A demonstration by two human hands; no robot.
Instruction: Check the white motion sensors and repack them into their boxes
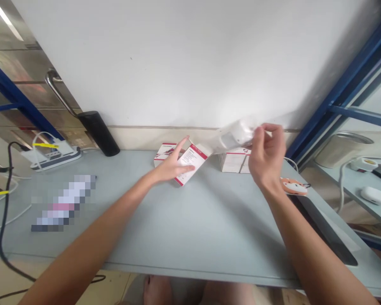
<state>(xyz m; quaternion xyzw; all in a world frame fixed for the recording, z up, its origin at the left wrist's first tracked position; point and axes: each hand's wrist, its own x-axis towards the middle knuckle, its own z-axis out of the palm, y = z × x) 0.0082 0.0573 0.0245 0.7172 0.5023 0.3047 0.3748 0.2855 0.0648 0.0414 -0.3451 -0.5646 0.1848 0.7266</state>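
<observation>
My left hand [174,164] grips a small white and red box [193,160] printed "DETECTOR", tilted above the table with its upper end toward the right. My right hand [268,148] is closed on a clear plastic bag [224,142], with a white device [239,134] inside it. The bag's lower end reaches the upper end of the box; whether part of it is still inside I cannot tell. Behind my left hand stands another white and red box [165,151]. More such boxes [233,162] stand below the bag, partly hidden by my right hand.
On the grey table [190,237] are a black cylinder [98,133], a power strip [59,159] with cables and a blurred-out object [65,203] at left. At right lie an orange animal-face item [294,186] and a dark flat panel [324,228]. A wall closes the back.
</observation>
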